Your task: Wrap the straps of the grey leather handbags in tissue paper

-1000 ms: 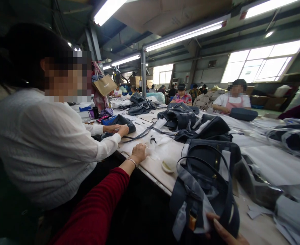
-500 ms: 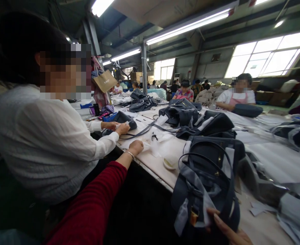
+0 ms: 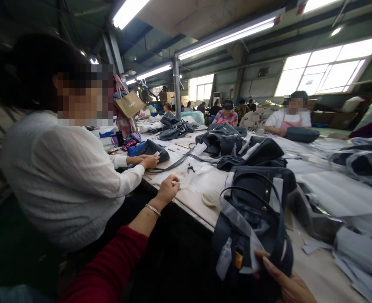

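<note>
A dark blue handbag (image 3: 252,219) with looped handles, a gold clasp and strips of white wrapping lies at the table's near edge. My right hand (image 3: 287,277) grips its lower end, thumb and fingers closed on the bag and a white strip. Farther left, at the table edge, my left hand (image 3: 167,189) is pinched on a small thin white piece. Thin white sheets (image 3: 195,176) lie just beyond that hand. Between my hands sits a small round pale dish (image 3: 210,198).
A person in white (image 3: 68,168) sits close on the left, hands on another dark bag (image 3: 156,150). More dark bags (image 3: 223,139) lie mid-table. A grey tray (image 3: 315,214) and papers are at the right. Other people sit beyond.
My left hand has turned and now shows a small white piece between its fingertips; more of the wrist shows. My right hand keeps its hold on the bag. The view has shifted slightly.
</note>
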Demonstrator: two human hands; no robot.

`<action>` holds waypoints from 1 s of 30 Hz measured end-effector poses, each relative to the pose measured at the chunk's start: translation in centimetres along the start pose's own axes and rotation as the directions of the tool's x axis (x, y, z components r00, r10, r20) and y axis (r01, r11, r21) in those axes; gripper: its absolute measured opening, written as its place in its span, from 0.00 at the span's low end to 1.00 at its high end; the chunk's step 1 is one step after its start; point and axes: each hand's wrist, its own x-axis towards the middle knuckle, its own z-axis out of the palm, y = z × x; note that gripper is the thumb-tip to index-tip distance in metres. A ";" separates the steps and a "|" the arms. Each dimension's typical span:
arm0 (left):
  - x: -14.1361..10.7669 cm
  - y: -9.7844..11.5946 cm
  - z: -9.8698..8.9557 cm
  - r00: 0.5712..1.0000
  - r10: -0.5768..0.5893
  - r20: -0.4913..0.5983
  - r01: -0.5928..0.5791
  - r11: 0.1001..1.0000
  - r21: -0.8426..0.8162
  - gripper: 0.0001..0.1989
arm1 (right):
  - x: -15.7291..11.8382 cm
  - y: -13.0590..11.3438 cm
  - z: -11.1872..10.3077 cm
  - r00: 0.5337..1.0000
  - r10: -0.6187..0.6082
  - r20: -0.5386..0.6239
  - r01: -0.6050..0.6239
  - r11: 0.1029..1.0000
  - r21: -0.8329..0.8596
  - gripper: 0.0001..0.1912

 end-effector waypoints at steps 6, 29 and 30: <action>-9.9 1.3 2.4 0.936 -0.238 0.259 0.351 0.635 -0.688 0.40 | -0.6 1.5 0.2 0.993 -0.057 0.104 0.055 0.998 0.022 0.23; -20.7 10.9 10.4 0.652 -0.092 0.752 0.740 0.292 -0.606 0.22 | -1.8 3.8 0.1 0.977 -0.033 0.212 0.084 0.968 -0.238 0.24; -20.7 11.2 10.6 0.659 -0.110 0.744 0.733 0.317 -0.602 0.21 | -1.8 3.8 0.0 0.973 -0.041 0.227 0.097 0.966 -0.240 0.24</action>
